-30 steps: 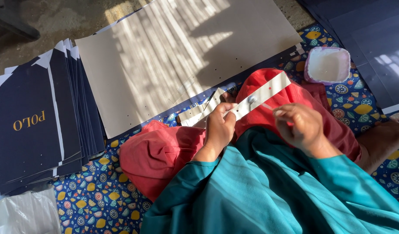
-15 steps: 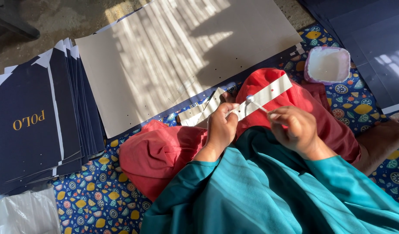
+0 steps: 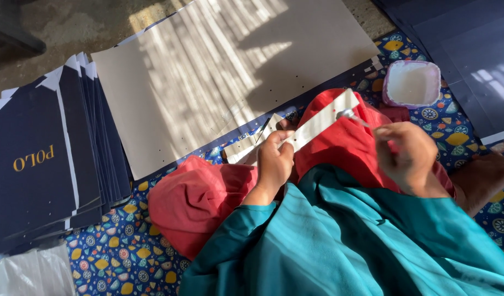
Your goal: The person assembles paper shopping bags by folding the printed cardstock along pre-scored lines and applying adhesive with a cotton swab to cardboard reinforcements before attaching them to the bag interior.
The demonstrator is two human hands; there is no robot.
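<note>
Two hands work one white strip (image 3: 320,121): left hand (image 3: 274,164) pinches it steady, right hand (image 3: 408,156) pinches a brush (image 3: 355,118); spread paste thinly, edge to edge.

The left hand (image 3: 274,161) pinches a long white card strip (image 3: 318,121); at three o'clock, the right hand (image 3: 408,156) holds a thin brush (image 3: 355,118) on it.

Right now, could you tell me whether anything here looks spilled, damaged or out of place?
Nothing stands out. The left hand holds a pale card strip over the lap, the right hand puts a small brush to it, the white tub sits upright on the patterned mat, and the dark printed sheets lie fanned but orderly.
</note>
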